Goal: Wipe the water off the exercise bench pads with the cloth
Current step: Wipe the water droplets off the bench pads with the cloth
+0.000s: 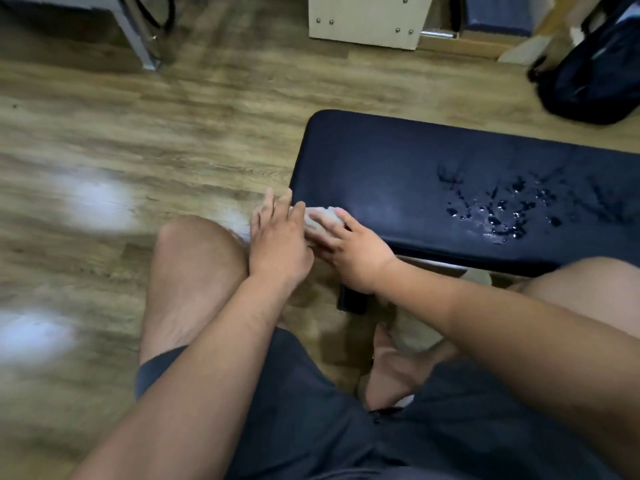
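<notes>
Grey cloth half hidden in the grip of both hands, blurred, at bench pad corner.

A dark backpack lies on the wooden floor.

Bench pad lies at right on the floor. Water drops sit on its right part. Cloth at pad's near-left corner, betw. both hands. Backpack behind, far right.
</notes>
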Demonstrator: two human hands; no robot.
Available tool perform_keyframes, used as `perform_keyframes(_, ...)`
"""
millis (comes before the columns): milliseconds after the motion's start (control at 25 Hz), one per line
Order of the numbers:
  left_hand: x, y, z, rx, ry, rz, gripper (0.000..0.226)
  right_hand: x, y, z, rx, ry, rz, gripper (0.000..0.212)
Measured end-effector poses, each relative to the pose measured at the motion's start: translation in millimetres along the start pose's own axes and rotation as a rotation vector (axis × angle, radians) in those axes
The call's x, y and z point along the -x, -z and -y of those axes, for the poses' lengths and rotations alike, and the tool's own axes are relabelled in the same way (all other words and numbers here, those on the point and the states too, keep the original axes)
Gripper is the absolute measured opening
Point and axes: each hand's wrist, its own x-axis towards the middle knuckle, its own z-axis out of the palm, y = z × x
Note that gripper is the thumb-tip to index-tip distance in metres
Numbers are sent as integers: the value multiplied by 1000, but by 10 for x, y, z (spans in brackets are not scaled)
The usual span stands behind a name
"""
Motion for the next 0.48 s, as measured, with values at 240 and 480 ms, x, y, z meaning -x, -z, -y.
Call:
perform_keyframes(240,-16,-205,-46,-152,-78,196,84,1680,-750,-805,-28,-16,-21,67)
perform_keyframes(480,16,-183,36,-151,-92,152,84,1091,-582,-454,-105,-62,-48,60)
